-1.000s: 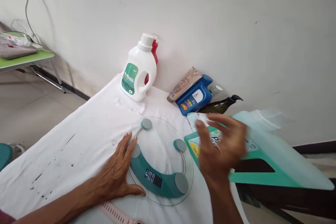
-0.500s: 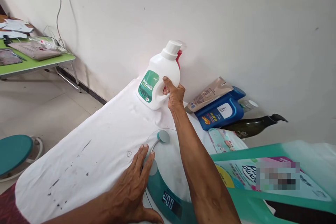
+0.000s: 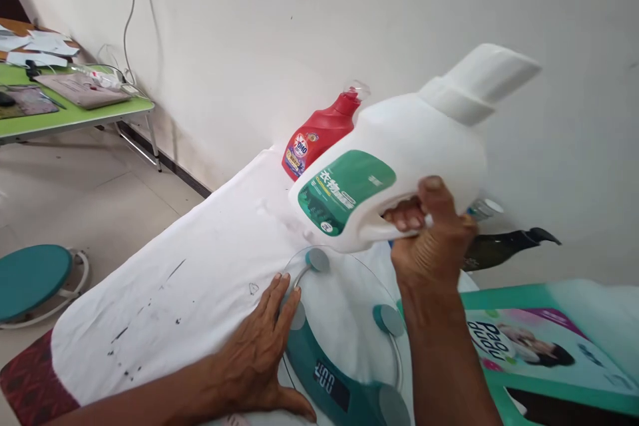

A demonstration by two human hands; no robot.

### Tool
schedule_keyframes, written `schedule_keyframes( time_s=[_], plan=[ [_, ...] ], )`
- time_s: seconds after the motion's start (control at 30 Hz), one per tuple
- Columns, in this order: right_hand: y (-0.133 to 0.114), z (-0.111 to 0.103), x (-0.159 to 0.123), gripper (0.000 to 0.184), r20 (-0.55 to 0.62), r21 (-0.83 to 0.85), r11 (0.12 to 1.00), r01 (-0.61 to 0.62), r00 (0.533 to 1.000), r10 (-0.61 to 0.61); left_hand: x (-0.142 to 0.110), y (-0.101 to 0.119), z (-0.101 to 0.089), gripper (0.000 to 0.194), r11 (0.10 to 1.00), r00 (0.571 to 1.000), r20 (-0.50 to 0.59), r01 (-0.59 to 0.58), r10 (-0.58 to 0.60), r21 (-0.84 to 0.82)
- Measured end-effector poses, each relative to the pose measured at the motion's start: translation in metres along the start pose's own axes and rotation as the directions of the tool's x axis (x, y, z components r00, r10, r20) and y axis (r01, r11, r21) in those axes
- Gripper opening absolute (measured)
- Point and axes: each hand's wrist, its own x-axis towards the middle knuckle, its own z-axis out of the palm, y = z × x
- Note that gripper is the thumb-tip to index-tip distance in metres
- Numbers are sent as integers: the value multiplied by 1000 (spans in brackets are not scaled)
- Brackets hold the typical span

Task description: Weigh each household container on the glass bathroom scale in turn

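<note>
My right hand [image 3: 434, 239] is wrapped round the handle of a white detergent bottle [image 3: 424, 140] with a green label. The bottle is tilted to the right, lifted off the cloth, its white cap in place. My left hand [image 3: 254, 339] lies flat with fingers stretched at the left edge of a glass scale [image 3: 354, 299] with teal parts and a lit display. A red OMO bottle [image 3: 319, 130] stands behind the white one, against the wall, partly hidden by it.
A white cloth [image 3: 200, 279] with dark marks covers the table. At right lie a dark pump bottle [image 3: 494, 249] and a large green container [image 3: 539, 299]. A teal stool [image 3: 32, 279] and a green table [image 3: 120, 110] with papers are at left.
My right hand has lifted the white bottle and brought it nearer and to the right, tilting it further. The red bottle now shows more fully. My left hand stays by the scale.
</note>
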Motion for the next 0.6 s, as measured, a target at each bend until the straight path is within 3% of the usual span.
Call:
schedule_keyframes(
  time_s=[0.17, 0.33, 0.47, 0.6],
  plan=[
    [-46, -53, -61, 54, -37, -91, 995, 42, 998, -45, 1, 0, -3, 160, 1000, 999, -24, -26, 27, 14],
    [-59, -98, -117, 50, -145, -149, 987, 57, 986, -79, -1, -3, -3, 152, 997, 996, -58, -68, 71, 45],
    [-55, -114, -135, 50, -241, -149, 989, 15, 969, -51, 1, -4, -7, 148, 994, 997, -35, -65, 68, 83],
    [-46, -118, -137, 49, -303, -118, 993, 13, 952, -48, 3, -3, -9, 145, 991, 997, -29, -67, 70, 112]
  ],
)
